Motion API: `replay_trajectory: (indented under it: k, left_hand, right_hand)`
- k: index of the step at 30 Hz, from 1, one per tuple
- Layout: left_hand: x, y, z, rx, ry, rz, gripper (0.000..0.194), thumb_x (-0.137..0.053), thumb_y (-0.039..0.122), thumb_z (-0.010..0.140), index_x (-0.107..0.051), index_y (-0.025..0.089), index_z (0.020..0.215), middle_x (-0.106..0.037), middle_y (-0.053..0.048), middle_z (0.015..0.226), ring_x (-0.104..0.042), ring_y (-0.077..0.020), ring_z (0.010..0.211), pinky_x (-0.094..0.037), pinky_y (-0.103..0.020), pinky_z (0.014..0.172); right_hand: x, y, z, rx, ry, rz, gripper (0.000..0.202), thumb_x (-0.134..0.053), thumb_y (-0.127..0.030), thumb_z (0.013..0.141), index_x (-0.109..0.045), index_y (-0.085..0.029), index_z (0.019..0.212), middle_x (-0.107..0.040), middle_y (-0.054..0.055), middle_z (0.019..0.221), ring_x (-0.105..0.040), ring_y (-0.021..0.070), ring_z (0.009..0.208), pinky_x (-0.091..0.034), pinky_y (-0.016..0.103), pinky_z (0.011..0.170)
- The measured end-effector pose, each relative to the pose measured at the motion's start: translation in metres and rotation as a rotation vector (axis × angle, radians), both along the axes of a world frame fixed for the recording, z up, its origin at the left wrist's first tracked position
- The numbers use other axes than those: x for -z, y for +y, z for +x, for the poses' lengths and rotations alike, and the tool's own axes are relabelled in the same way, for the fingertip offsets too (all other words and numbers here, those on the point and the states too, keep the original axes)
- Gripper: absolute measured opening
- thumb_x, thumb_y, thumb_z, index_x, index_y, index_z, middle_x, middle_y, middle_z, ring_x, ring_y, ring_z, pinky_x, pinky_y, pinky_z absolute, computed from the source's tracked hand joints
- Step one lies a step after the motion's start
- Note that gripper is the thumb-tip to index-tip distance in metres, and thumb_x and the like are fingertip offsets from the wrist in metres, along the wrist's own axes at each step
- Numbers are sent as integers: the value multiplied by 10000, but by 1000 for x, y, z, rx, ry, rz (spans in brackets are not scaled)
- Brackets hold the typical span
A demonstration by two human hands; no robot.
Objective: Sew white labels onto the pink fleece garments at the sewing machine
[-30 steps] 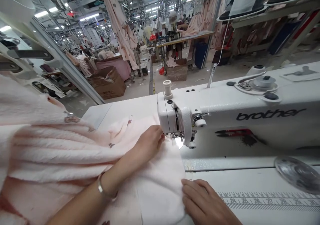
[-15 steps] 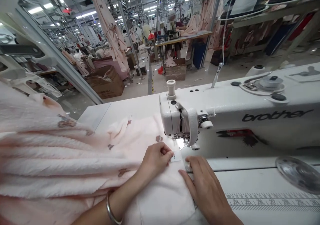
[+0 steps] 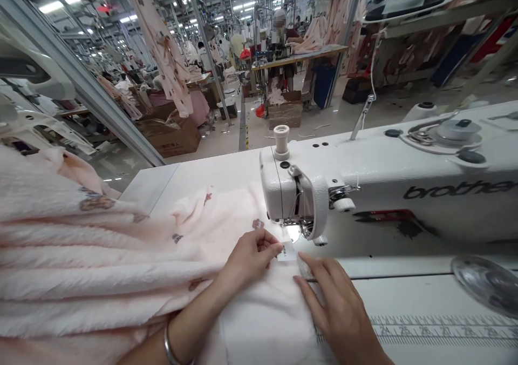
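Observation:
A small white label (image 3: 287, 251) lies on pale pink fleece fabric (image 3: 259, 305), just in front of the lit needle area of a white sewing machine (image 3: 293, 192). My left hand (image 3: 253, 254) pinches the label's left edge between thumb and fingertips. To its right, my right hand (image 3: 334, 295) rests at the fabric's right edge with thumb and fingers apart, holding nothing. The fabric spreads left in thick folds and carries small brown printed figures. The needle tip itself is too small to make out.
Red-handled snips (image 3: 384, 215) lie behind the machine bed, under its arm. A clear round disc (image 3: 485, 284) sits at the right, above a printed ruler (image 3: 441, 330). Beyond the table stand cardboard boxes (image 3: 174, 138) and a person (image 3: 279, 30) at another machine.
The camera view has shifted slightly, so the machine appears a little further right. My left hand still pinches the label, and more of the label shows. My right hand stays beside the fabric edge.

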State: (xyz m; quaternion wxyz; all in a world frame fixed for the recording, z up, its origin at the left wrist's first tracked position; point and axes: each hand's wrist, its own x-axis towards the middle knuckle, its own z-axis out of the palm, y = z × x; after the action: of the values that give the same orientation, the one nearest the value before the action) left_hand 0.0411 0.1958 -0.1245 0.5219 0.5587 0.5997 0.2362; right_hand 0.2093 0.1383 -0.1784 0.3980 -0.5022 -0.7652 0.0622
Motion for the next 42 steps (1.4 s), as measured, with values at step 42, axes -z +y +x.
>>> replay_trajectory:
  k: [42]
  left_hand:
    - [14,-3,6,29,334,217,106,-536,242,765,-580,166,706,-621,2,679,-523,-122,585,-397,-232,584]
  right_hand:
    - [-1,1,-5,-15,-131,71,270,-419,-207,933,-601,-91,1097,-455,65,775,-440,174,710,-394,305,610]
